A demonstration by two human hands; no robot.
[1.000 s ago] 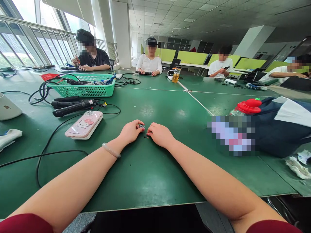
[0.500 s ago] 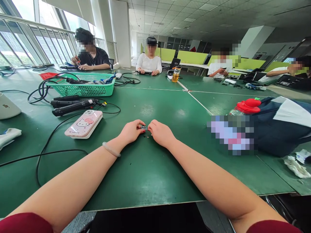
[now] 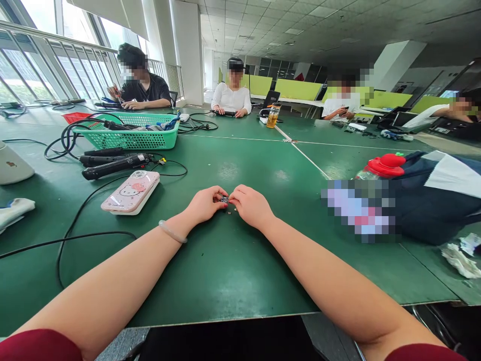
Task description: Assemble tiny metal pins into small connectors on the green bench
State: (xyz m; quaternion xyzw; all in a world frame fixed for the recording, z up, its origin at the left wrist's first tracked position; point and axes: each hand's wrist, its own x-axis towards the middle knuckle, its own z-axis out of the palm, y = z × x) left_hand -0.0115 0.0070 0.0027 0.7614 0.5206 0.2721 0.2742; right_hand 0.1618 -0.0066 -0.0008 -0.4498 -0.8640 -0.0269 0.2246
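Note:
Between my hands is a small dark circuit board point(image 3: 224, 199), with pale marks on its face. My left hand point(image 3: 207, 203) pinches its left side between thumb and fingers. My right hand point(image 3: 248, 204) meets the board's right edge with closed fingertips; whether these hold a separate small part is hidden. A few tiny loose bits point(image 3: 229, 212) lie on the green table point(image 3: 225, 271) just below my fingers. Left of my left hand rests a pink phone-shaped case point(image 3: 131, 191) with a cartoon cat on it.
Black handheld tools point(image 3: 116, 165) and a cable lie beside a green basket point(image 3: 139, 138) of tools. To the right stand a red-capped bottle point(image 3: 385, 164) and a dark blue bag point(image 3: 432, 200). Several people sit across the table, near a drink bottle point(image 3: 272, 116).
The board has tilted slightly between my fingers, and its face shows differently. My hands have hardly moved.

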